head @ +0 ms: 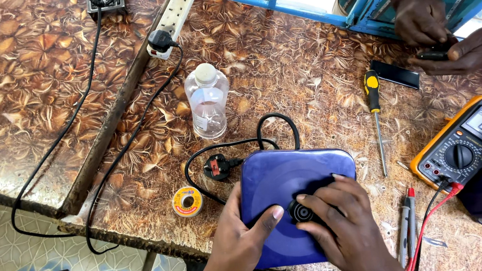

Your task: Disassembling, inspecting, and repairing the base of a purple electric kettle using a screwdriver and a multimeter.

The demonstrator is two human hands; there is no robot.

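A: Where's the blue casing (291, 195)?
B: On the bench edge, just below the bottle (208, 100). L hand (241, 244) clasps its left side, thumb on top.
A: R hand (347, 228)?
B: Fingertips pressed around the black grommet (301, 212) on the casing. Multimeter (466, 141) well right, screwdriver (375, 110) between.
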